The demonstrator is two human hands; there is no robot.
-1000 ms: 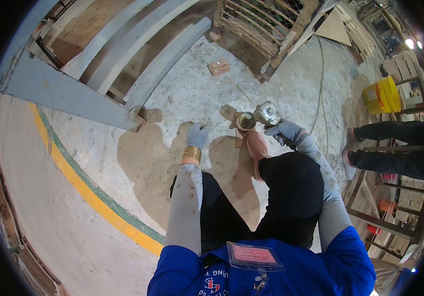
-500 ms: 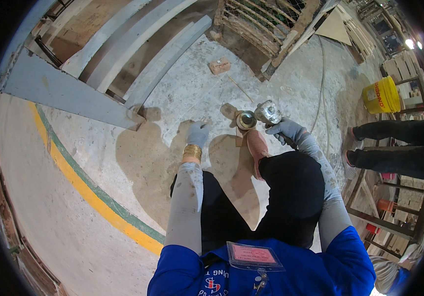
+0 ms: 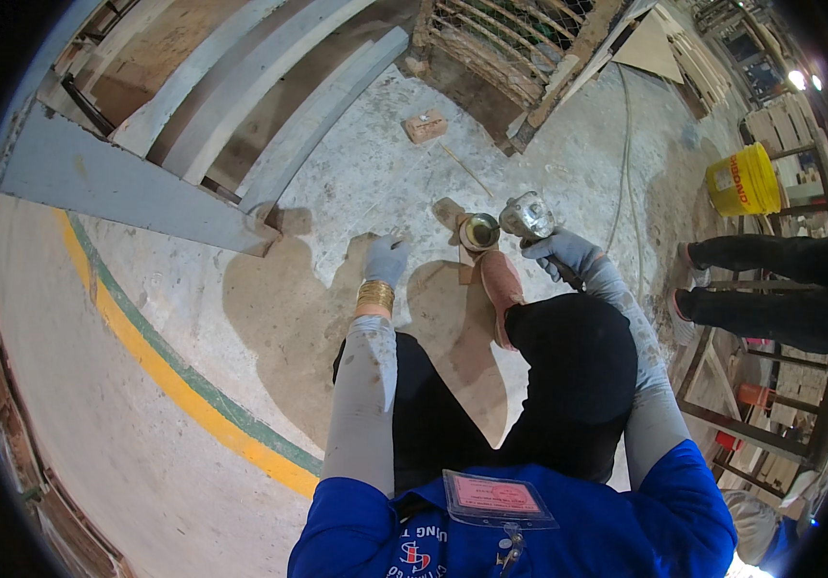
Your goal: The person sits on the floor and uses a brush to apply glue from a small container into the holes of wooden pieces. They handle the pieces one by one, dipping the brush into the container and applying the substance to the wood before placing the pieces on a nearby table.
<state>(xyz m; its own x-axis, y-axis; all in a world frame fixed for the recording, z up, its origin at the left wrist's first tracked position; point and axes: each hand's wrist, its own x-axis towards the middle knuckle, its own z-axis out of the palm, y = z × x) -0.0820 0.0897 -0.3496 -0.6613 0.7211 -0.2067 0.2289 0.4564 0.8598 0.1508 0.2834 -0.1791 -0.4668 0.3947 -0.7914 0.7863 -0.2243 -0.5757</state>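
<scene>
My right hand point(image 3: 568, 254), in a grey glove, is wrapped round a power tool with a silver metal head point(image 3: 527, 216), which looks like an angle grinder. A round, metal-rimmed piece like a small tin point(image 3: 478, 231), dark inside, is beside that head; whether they touch I cannot tell. It is just beyond the toe of my pink shoe point(image 3: 503, 284). A small flat brown piece point(image 3: 469, 268) lies beside the shoe. My left hand point(image 3: 387, 260), gloved, with gold bangles at the wrist, is low over the floor, fingers curled; anything in them is hidden.
A reddish brick point(image 3: 426, 126) and a thin stick point(image 3: 467, 170) lie ahead. A grey slatted frame point(image 3: 135, 183) stands at left, a wooden crate point(image 3: 491, 58) at the back. To the right are a yellow bucket point(image 3: 743, 181), a hose point(image 3: 624, 144) and another person's legs point(image 3: 765, 289).
The silver head of the tool has shifted very slightly away from me and to the right. My left hand's fingers look more curled. The rest has barely changed.
</scene>
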